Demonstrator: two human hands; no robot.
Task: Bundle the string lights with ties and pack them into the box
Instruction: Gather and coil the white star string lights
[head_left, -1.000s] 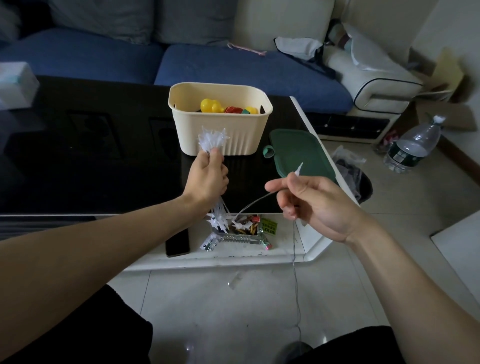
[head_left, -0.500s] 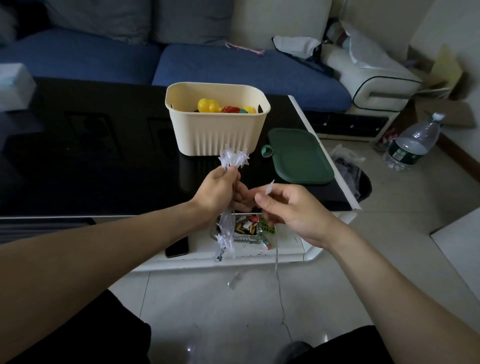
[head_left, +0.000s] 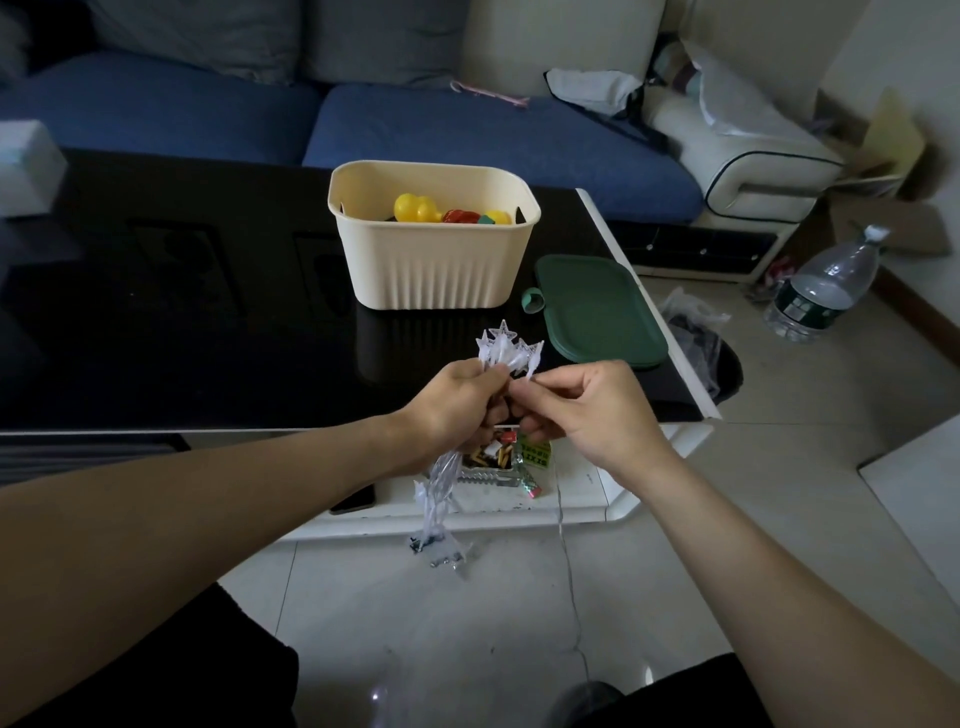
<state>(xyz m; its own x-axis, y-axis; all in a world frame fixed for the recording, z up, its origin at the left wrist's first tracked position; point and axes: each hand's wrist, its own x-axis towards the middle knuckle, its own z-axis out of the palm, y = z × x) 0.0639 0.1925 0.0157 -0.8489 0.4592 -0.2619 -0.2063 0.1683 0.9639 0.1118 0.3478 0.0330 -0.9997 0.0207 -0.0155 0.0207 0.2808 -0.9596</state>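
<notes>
Both hands meet, left hand (head_left: 457, 397) and right hand (head_left: 587, 410) (fingers curled).

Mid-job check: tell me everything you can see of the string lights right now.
The string lights are small clear star-shaped bulbs on thin pale wire, plastic by the look. They are gathered into a bunch that the left hand grips around its middle; stars fan out above the fist, and more loops hang below it over the floor. The right hand pinches one strand beside the bunch, and a single wire trails from it down to the floor. No tie is visible.

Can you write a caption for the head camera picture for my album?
Both hands, left and right, gather star string lights before a cream box.
</notes>
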